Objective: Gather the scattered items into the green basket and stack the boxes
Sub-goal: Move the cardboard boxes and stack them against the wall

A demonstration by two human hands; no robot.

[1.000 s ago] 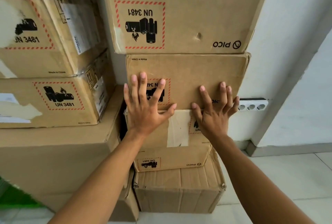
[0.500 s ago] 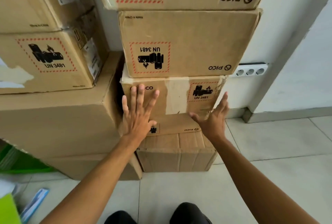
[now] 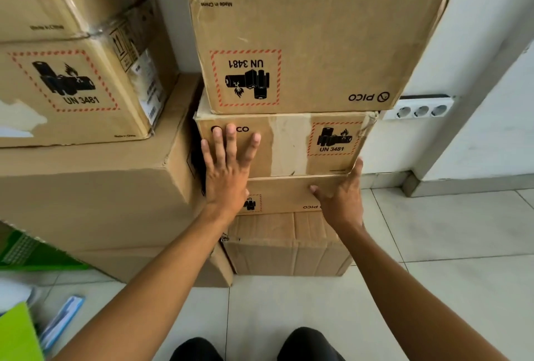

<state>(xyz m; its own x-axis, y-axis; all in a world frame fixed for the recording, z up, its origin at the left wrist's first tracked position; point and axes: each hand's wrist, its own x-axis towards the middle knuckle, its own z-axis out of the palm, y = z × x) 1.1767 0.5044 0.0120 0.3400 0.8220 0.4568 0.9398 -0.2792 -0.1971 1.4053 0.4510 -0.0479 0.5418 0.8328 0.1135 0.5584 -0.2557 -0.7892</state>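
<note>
The picture is bright, with soft daylight all over. The white wall [image 3: 491, 42] on the right is the brightest part and looks a bit washed out. A dark shadow sits in the gap [image 3: 198, 155] between the two box stacks. Soft shadows lie under the arms on the floor tiles [image 3: 433, 230]. No shiny glare shows. The wide lens bends straight lines near the edges, so the boxes seem to lean. The corners look blurry, mostly the green things [image 3: 17, 334] at the bottom left. The middle is sharp enough to read the printed labels.
</note>
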